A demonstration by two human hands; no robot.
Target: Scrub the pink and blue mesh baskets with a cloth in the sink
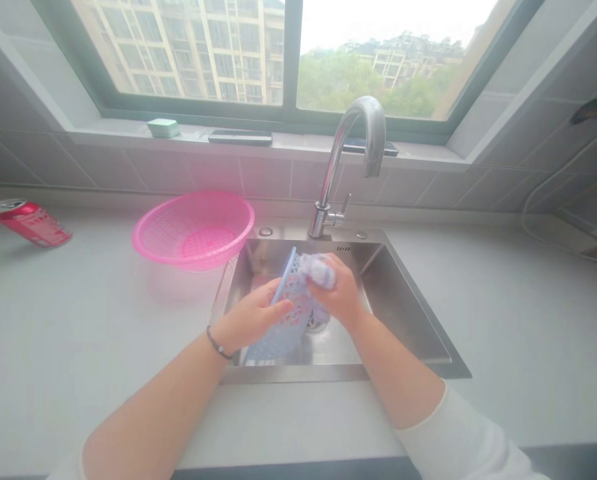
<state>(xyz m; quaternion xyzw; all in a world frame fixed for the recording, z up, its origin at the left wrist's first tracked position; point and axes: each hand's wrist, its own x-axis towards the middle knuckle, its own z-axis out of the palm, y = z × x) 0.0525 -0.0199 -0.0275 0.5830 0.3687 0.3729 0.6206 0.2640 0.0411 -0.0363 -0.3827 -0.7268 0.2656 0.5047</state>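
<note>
Over the steel sink [408, 313], my left hand [253, 317] grips a light blue perforated plastic basket [291, 320] by its rim, thumb on the near side. The basket is tilted on its side. My right hand [341, 290] is closed around a bunched white and purple cloth [318, 270], which presses against the basket's wall near the top of the rim. Part of the cloth hangs below the fingers. Something reddish shows through the basket's holes, but I cannot make out what it is. The drain [317, 325] is partly hidden behind the basket.
A chrome faucet [328, 173] arches over the back of the sink; no water runs from it. On the counter to the left stand a pink colander [193, 230] and a red can [31, 223]. The windowsill holds a pale green box [163, 128] and a flat dark-topped object [240, 137].
</note>
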